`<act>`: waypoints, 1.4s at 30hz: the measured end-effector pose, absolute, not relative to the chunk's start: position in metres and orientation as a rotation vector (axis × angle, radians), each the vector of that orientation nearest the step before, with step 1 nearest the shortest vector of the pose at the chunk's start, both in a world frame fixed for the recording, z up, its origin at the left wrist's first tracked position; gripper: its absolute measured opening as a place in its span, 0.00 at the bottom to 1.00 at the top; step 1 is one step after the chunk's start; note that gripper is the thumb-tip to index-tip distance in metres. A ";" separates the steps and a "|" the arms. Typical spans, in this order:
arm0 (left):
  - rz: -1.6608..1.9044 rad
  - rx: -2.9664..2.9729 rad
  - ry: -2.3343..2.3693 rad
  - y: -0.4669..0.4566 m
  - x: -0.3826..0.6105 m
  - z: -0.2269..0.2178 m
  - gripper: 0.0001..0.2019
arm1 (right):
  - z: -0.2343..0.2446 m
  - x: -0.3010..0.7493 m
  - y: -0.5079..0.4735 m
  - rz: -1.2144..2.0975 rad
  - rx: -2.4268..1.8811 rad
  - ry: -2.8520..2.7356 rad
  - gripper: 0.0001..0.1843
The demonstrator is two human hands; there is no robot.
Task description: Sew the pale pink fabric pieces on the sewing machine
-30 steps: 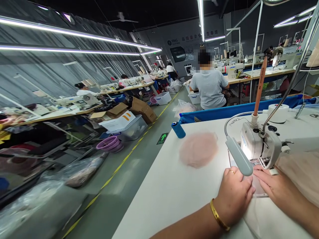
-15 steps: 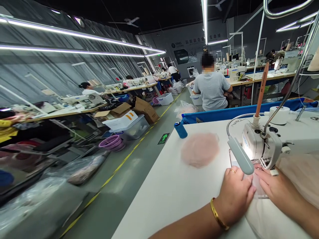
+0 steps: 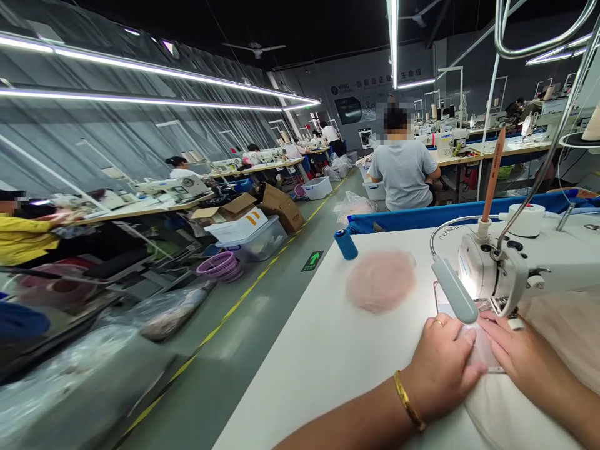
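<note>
My left hand [image 3: 443,362], with a ring and a gold bangle, lies knuckles up on pale sheer fabric [image 3: 487,400] in front of the sewing machine [image 3: 497,275]. Its fingers are curled down onto the cloth. My right hand [image 3: 520,353] lies flat on the same fabric just right of it, fingers stretched toward the presser foot. A grey lamp head [image 3: 454,290] hangs over my left hand's fingertips. Both hands press the cloth to the white table [image 3: 328,362].
A pink round fabric piece [image 3: 380,281] and a blue thread spool [image 3: 345,244] lie on the table beyond my hands. A person in a grey shirt [image 3: 403,172] sits with their back to me ahead. The aisle at left is lined with boxes, bins and other workstations.
The view has shifted slightly right and down. My hands keep the same places on the fabric by the needle, with the cloth edged a little forward.
</note>
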State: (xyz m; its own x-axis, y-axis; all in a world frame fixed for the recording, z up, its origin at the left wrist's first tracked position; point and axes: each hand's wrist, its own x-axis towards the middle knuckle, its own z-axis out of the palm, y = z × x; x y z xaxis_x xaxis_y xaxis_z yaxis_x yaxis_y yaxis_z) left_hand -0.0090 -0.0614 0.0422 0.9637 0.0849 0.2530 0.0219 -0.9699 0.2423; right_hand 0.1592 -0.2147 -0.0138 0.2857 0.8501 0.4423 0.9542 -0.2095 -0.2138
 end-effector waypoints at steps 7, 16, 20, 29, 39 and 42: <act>0.219 2.778 -0.356 -0.040 -0.031 0.069 0.27 | 0.022 0.156 -0.247 0.212 -1.928 -1.790 0.27; 0.333 2.697 -0.191 -0.043 -0.004 0.038 0.07 | 0.032 0.156 -0.239 0.301 -1.905 -1.680 0.14; 0.376 2.627 0.018 -0.054 0.004 0.031 0.07 | 0.033 0.156 -0.232 0.302 -1.827 -1.501 0.20; 0.405 2.604 0.104 -0.052 0.018 0.027 0.09 | 0.030 0.159 -0.222 0.313 -1.757 -1.097 0.21; 0.399 2.495 0.093 -0.045 0.019 0.035 0.18 | 0.027 0.157 -0.218 0.277 -1.708 -1.046 0.26; 0.427 2.471 0.115 -0.044 0.021 0.034 0.17 | 0.027 0.155 -0.218 0.284 -1.707 -1.041 0.27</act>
State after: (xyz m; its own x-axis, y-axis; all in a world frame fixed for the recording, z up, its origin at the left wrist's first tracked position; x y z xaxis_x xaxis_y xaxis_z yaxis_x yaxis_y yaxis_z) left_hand 0.0209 -0.0436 0.0339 0.9440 0.1820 0.2752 -0.0185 -0.8036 0.5949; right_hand 0.1550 -0.2178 0.0273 0.5907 0.7513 0.2943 0.4981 -0.0526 -0.8655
